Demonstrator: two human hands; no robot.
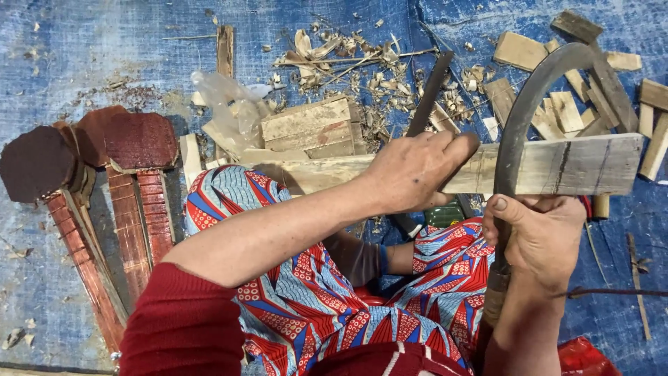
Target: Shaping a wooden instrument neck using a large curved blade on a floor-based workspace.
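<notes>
Currently, item 1: wood plank [557, 167], pale, rough-sawn. Long axis runs approx. left-right across the view, held above the lap; right end squared off near the offcut pile, left end tapering toward the wood block. Dark pencil-like line across its face near the right end.

Item 2: left hand [417, 170]. Closed over the plank's mid section from the top, fingers curled over the far edge, thumb side toward the camera. Forearm crosses in from lower left, red sleeve [184, 327] at the elbow.

Item 3: right hand [543, 237]. Sits just under the plank, right of centre, gripping the handle of a curved blade tool [518, 118]; thumb laid up along the shaft. Blade is dark metal, arcs up and over the plank's front face, then bends right; tip lands by the offcuts. Contact w/ plank where the blade crosses it.

Item 4: patterned skirt [306, 292], red/blue/white, over both knees, directly below the plank.

Surroundings: blue tarp [83, 56] as ground cover. Dark red paddle-shaped pieces [139, 143], several, lying at left w/ long stems pointing toward the camera. Stacked wood block [309, 125] beyond the plank's left end. Shavings [362, 63] scattered top centre. Offcuts [567, 108] piled top right. Clear plastic bag [226, 97] beside the block.
</notes>
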